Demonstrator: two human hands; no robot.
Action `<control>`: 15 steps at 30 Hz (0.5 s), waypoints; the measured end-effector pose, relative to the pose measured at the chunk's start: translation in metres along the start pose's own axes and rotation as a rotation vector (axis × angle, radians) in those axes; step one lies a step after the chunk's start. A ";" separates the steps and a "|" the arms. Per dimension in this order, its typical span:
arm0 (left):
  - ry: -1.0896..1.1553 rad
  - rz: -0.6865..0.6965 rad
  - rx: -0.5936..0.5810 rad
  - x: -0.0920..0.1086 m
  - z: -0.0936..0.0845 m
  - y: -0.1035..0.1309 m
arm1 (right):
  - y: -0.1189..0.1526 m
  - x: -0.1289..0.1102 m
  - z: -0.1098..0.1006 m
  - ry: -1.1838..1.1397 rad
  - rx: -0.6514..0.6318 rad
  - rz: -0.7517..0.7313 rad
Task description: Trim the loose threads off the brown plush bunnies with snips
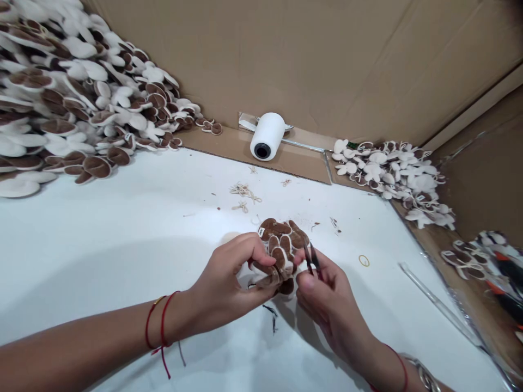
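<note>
My left hand (226,280) is closed around a bunch of small brown-and-white plush pieces (275,228), pinching it between thumb and fingers. The pieces have rounded, ear-like lobes with white edging, and a small white label shows on one. My right hand (337,296) is closed on small dark thread snips (311,260), their blades pointing up beside the right side of the bunch. Its fingertips are close against the plush; whether they also pinch a piece, I cannot tell. Dark thread scraps (273,317) lie on the white table (143,256) just below the hands.
A large heap of plush pieces (90,92) rises at the left, a smaller pile (384,169) at the back right. Beyond the table's far edge lies a white cylinder (268,136). Cream cord scraps (244,191), a rubber band (363,261) and cardboard walls (310,65) surround the work.
</note>
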State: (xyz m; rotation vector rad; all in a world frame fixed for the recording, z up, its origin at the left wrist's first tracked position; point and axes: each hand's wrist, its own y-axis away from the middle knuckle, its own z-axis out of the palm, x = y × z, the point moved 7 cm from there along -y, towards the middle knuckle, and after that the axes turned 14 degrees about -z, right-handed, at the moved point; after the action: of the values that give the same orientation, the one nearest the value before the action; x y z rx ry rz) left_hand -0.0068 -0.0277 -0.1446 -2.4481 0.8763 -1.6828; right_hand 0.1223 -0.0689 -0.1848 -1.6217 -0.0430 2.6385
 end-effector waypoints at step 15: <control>0.113 -0.173 -0.235 -0.002 0.006 -0.007 | -0.002 -0.015 -0.003 0.397 0.071 -0.114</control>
State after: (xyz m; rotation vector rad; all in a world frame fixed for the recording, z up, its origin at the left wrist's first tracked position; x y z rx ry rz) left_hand 0.0008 -0.0221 -0.1465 -2.6731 0.9495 -1.8910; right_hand 0.1315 -0.0680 -0.1729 -2.0159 -0.0254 2.1662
